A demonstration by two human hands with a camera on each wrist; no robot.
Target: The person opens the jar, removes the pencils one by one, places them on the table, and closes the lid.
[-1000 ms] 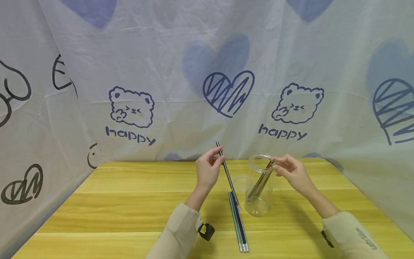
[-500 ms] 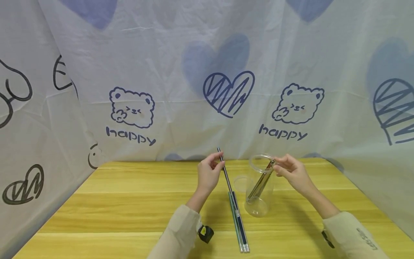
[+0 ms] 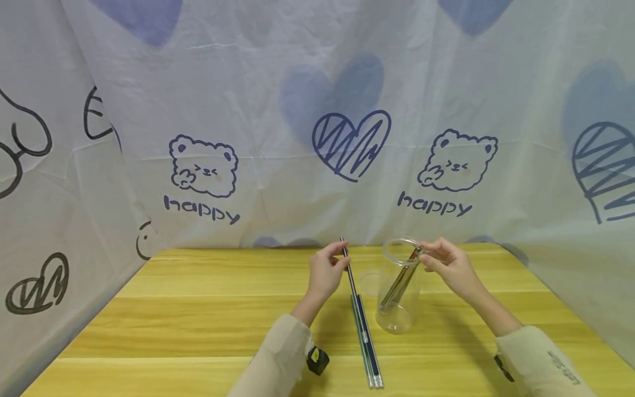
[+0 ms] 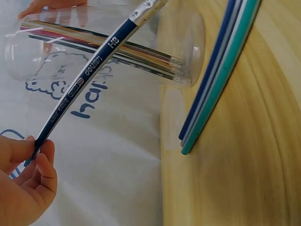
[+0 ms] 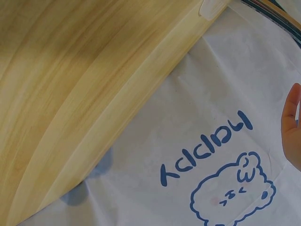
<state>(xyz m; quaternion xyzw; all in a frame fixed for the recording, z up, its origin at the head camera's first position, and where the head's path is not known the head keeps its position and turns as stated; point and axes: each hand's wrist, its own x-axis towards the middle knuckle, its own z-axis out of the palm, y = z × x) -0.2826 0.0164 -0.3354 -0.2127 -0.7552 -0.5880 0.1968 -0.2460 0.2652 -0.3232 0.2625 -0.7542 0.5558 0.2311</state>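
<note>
My left hand [image 3: 326, 273] pinches a dark blue pencil [image 4: 89, 70] near its upper end. The pencil slants down, its silver eraser end lowest and over the loose pencils [image 3: 368, 353] on the table; I cannot tell whether they touch. Those pencils, blue, grey and green, lie side by side in the left wrist view. To their right, a tall clear plastic cup [image 3: 395, 325] stands upright with several pencils [image 3: 399, 284] leaning inside. My right hand [image 3: 448, 264] holds the cup's rim by the fingertips, close to the pencil tops.
A round clear lid [image 3: 369, 283] lies on the wooden table [image 3: 198, 325] behind and left of the cup. A white cloth [image 3: 278, 182] printed with hearts and bears hangs at the table's far edge. Another cloth side hangs at the left.
My left hand has come down and slightly right, and the pencil's lower end has slid down over the pencils on the table. My right hand and the cup have stayed put.
</note>
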